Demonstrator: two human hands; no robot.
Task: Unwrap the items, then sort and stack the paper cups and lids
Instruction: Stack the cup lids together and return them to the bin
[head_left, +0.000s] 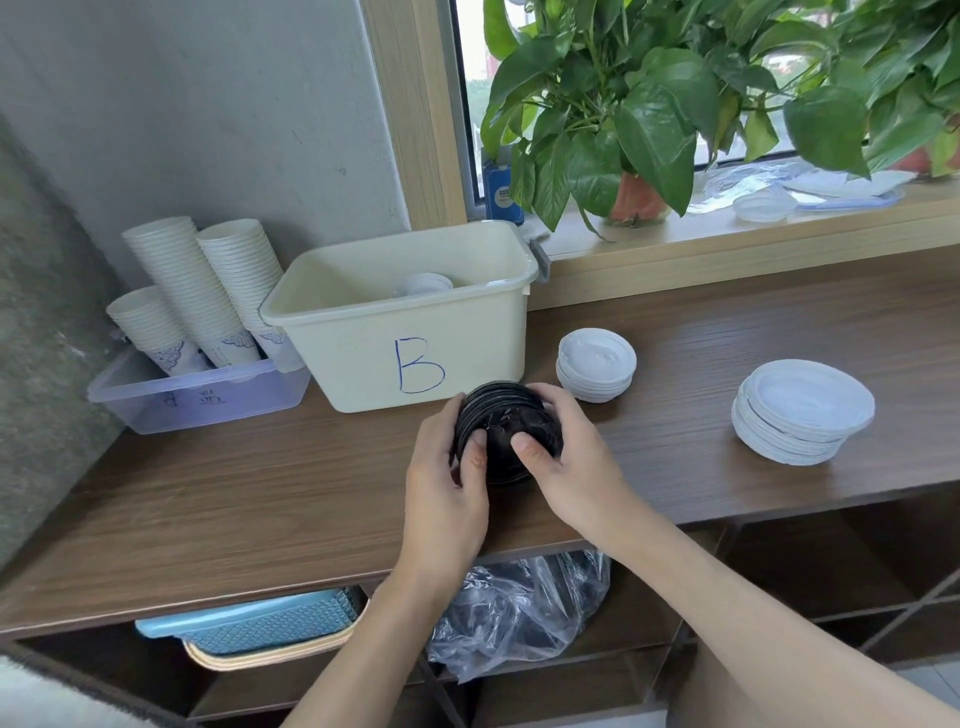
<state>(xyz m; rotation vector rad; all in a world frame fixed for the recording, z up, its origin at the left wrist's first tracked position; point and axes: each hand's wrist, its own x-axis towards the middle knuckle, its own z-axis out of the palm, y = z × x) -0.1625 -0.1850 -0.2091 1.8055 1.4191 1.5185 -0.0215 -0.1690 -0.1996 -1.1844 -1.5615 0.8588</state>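
Left hand (447, 467) and right hand (566, 457): both grips curled round the black lid stack (511, 421), thumbs on its face, probably squaring it up. It's over the desk (260, 493), in front of the bin (405, 322). White lids (596, 364) sit sorted just to its right.

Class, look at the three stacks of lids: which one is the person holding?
The black stack, gripped between the left hand and right hand. The small white stack and the wide white stack lie untouched on the counter.
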